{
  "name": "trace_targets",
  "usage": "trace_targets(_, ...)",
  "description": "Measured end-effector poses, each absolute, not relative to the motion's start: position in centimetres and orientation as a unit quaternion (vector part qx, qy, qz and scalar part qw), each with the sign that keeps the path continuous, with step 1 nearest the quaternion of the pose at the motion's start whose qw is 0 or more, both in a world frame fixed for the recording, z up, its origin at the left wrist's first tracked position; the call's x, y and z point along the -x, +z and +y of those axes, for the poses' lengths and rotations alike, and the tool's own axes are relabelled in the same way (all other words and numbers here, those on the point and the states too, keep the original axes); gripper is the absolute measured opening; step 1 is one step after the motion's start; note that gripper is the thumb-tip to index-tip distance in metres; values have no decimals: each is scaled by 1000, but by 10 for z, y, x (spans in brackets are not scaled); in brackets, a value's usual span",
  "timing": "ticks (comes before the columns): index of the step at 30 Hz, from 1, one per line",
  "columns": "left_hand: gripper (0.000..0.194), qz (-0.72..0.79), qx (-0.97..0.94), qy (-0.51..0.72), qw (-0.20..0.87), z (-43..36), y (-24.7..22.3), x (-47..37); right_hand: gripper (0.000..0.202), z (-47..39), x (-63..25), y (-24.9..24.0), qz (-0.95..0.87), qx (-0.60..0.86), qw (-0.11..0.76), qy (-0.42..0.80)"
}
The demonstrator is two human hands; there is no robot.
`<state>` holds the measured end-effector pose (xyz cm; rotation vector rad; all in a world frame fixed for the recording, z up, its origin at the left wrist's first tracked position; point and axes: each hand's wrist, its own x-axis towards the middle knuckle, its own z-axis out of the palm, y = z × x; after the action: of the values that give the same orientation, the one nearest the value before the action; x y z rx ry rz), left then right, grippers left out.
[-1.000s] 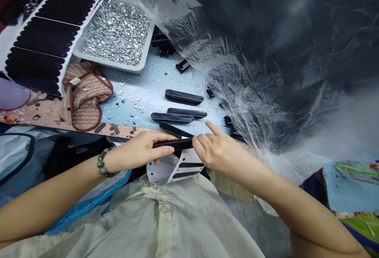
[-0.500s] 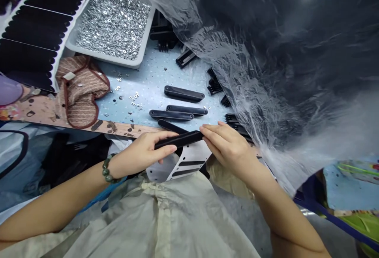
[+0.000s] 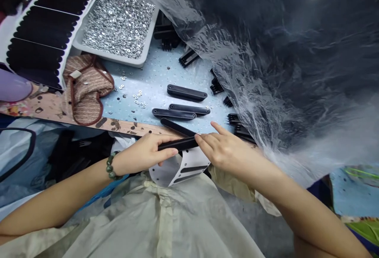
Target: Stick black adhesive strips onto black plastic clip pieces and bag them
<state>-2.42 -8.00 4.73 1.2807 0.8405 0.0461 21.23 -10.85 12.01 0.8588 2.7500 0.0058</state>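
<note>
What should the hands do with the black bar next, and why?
Perhaps the right hand should press gently along the black bar, because it touches the bar's right end while the left hand grips the left end.

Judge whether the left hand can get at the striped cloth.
Probably yes: the striped cloth lies in the open near the left hand, though that hand holds a black bar.

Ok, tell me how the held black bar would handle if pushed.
The black bar is probably stiff, running straight between the left hand and right hand. Its slim form suggests little weight, and its smooth surface might slip.
</note>
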Motion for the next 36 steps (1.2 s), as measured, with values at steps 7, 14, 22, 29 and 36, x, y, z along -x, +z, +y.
trace_targets(7,49,388,-553,81,733,-83,51,24,33,-108,-206,111,949,-303,67,56)
trace_targets(14,47,442,-575,114,679,-87,50,22,28,-113,-205,103,931,-351,-5,102)
trace_targets(22,48,456,-574,145,665,-84,57,18,34,-111,-203,89,896,-406,-159,86)
trace_targets(29,49,472,-609,194,606,-86,51,14,20,-109,-192,78,706,-569,-366,-209)
trace_targets(36,50,493,-663,218,520,-95,45,13,12,-107,-188,69,611,-634,-416,-226)
